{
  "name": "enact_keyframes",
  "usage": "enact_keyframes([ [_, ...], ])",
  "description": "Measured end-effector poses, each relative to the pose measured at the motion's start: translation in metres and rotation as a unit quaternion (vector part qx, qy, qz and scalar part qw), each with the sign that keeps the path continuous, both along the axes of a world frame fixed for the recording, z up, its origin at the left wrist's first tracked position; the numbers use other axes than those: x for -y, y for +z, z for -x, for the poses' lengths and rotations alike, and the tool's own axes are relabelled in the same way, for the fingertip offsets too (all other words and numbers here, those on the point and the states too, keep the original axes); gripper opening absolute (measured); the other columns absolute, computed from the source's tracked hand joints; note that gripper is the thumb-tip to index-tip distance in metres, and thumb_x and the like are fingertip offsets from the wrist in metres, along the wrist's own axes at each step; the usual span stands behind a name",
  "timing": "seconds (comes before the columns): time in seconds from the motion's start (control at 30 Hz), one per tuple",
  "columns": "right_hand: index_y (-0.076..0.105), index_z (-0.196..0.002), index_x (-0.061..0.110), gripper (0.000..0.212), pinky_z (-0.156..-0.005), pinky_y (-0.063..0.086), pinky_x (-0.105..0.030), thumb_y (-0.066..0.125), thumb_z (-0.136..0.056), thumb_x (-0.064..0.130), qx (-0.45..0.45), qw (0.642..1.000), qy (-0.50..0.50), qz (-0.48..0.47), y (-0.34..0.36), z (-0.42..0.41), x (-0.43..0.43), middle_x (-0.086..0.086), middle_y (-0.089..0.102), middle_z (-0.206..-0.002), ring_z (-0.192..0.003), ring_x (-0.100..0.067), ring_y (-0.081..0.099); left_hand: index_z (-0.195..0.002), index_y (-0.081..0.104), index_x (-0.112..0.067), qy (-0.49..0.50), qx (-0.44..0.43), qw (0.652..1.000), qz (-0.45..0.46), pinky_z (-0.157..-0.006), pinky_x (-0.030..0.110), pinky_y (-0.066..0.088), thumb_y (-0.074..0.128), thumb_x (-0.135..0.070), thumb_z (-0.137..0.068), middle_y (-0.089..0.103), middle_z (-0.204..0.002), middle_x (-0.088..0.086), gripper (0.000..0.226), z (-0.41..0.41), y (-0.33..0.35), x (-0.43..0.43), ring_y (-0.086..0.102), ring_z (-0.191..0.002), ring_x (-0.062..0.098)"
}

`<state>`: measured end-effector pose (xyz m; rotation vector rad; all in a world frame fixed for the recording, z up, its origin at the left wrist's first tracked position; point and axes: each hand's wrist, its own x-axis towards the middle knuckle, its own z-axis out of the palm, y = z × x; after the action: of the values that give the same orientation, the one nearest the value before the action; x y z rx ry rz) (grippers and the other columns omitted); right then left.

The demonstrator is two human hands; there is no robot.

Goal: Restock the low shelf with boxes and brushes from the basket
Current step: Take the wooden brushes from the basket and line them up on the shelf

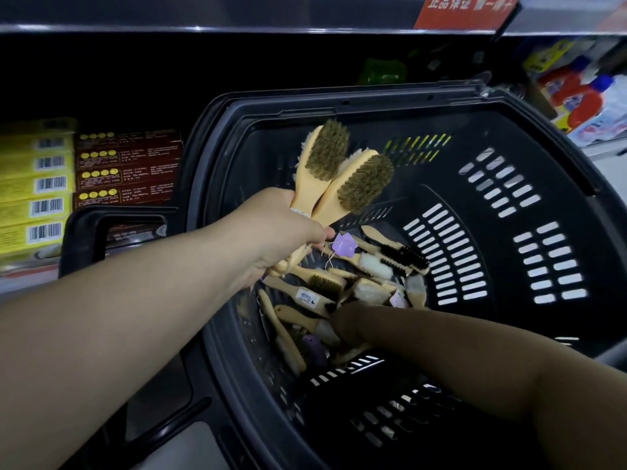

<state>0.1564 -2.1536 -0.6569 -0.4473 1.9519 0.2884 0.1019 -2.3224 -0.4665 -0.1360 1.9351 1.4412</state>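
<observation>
A black slotted plastic basket stands tilted in front of the low shelf. Several wooden-handled brushes lie heaped at its bottom, some with purple tags. My left hand is raised over the basket's left rim, shut on the handles of two wooden brushes whose brown bristles point up. My right hand reaches down into the heap; its fingers are in shadow among the brushes, so its grip is unclear. Yellow boxes and dark red boxes are stacked on the low shelf at the left.
The shelf above overhangs the dark bay behind the basket. An orange price sign hangs at the top right. Red and blue bottles stand at the far right. The basket's black handle lies at the left.
</observation>
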Motion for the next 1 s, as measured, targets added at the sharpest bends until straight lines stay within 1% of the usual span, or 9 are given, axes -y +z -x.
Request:
enact_keyframes([
  [0.1,0.063,-0.109,0.007,0.045,-0.074,0.041,-0.031,0.062,-0.085,0.044,-0.008,1.0,0.005,0.011,0.021,0.02,0.001,-0.01,0.064,-0.109,-0.103,-0.029,0.06,-0.095,0.067,-0.014,0.005,-0.006,1.0,-0.001,-0.058,0.027,0.049,0.069,-0.003,-0.074,0.074,-0.091,0.007,0.024,0.001,0.0,0.0,0.07,-0.081,0.025],
  [0.23,0.067,-0.091,0.026,0.012,-0.073,0.045,-0.021,0.067,-0.08,0.031,-0.035,0.971,-0.174,0.159,0.089,0.061,-0.034,0.01,0.066,-0.086,-0.091,-0.018,0.062,-0.101,0.064,-0.015,0.017,0.011,0.999,-0.027,-0.063,0.028,0.049,0.067,-0.006,-0.08,0.074,-0.088,0.005,0.023,0.002,0.0,0.0,0.071,-0.079,0.016],
  [0.3,0.072,-0.094,0.027,0.018,-0.084,0.051,-0.025,0.061,-0.08,0.025,-0.034,0.931,-0.254,0.259,0.127,0.072,-0.052,0.007,0.071,-0.095,-0.094,-0.019,0.065,-0.104,0.062,-0.018,0.021,0.003,0.999,-0.033,-0.07,0.028,0.055,0.066,-0.007,-0.082,0.073,-0.092,0.001,0.025,0.003,0.0,0.001,0.071,-0.08,0.012],
  [0.37,0.07,-0.098,0.017,0.03,-0.078,0.054,-0.029,0.053,-0.076,0.026,-0.044,0.878,-0.332,0.341,0.154,0.071,-0.061,-0.002,0.071,-0.097,-0.087,-0.019,0.066,-0.103,0.06,-0.023,0.022,-0.015,0.999,-0.028,-0.078,0.032,0.055,0.065,-0.01,-0.083,0.071,-0.098,0.001,0.024,0.003,0.001,0.001,0.07,-0.085,0.013],
  [0.5,0.067,-0.078,-0.006,0.038,-0.038,0.039,-0.009,0.046,-0.077,0.025,-0.024,0.711,-0.524,0.469,0.18,0.068,-0.062,0.0,0.042,-0.041,-0.03,-0.005,0.032,-0.092,0.059,-0.027,0.023,-0.005,0.999,-0.033,-0.085,0.044,0.054,0.064,-0.01,-0.084,0.071,-0.099,0.003,0.019,0.002,0.002,-0.001,0.07,-0.086,0.018],
  [0.57,0.051,-0.1,-0.024,0.058,-0.04,0.042,-0.012,0.043,-0.085,0.031,-0.017,0.675,-0.543,0.5,0.184,0.069,-0.06,-0.004,0.033,-0.042,-0.029,-0.007,0.023,-0.092,0.059,-0.026,0.023,0.017,0.998,-0.056,-0.082,0.047,0.054,0.061,-0.012,-0.088,0.073,-0.096,0.005,0.015,0.001,0.003,0.0,0.071,-0.084,0.02],
  [0.73,0.056,-0.1,-0.012,0.05,-0.04,0.043,-0.014,0.039,-0.097,0.035,-0.054,0.608,-0.599,0.518,0.189,0.069,-0.043,-0.026,0.045,-0.074,-0.033,-0.011,0.032,-0.107,0.065,-0.025,0.016,0.038,0.995,-0.091,-0.082,0.037,0.055,0.063,-0.029,-0.087,0.073,-0.098,0.002,0.021,0.002,0.002,0.002,0.069,-0.094,0.021],
  [0.87,0.059,-0.104,-0.003,0.053,-0.038,0.039,-0.017,0.046,-0.09,0.046,-0.105,0.623,-0.589,0.505,0.188,0.072,-0.04,-0.041,0.051,-0.112,-0.042,-0.011,0.046,-0.106,0.062,-0.028,-0.035,0.047,0.992,-0.109,-0.054,0.025,0.056,0.078,-0.025,-0.064,0.074,-0.088,-0.003,0.045,0.001,0.005,0.003,0.07,-0.073,0.01],
  [1.0,0.057,-0.107,0.0,0.058,-0.053,0.052,-0.022,0.054,-0.085,0.054,-0.021,0.588,-0.591,0.552,0.175,0.072,-0.048,-0.025,0.062,-0.09,-0.049,-0.01,0.056,-0.106,0.059,-0.023,-0.029,0.03,0.997,-0.068,-0.058,0.036,0.06,0.078,-0.002,-0.068,0.072,-0.09,0.006,0.047,0.001,0.001,0.003,0.07,-0.075,0.018],
])
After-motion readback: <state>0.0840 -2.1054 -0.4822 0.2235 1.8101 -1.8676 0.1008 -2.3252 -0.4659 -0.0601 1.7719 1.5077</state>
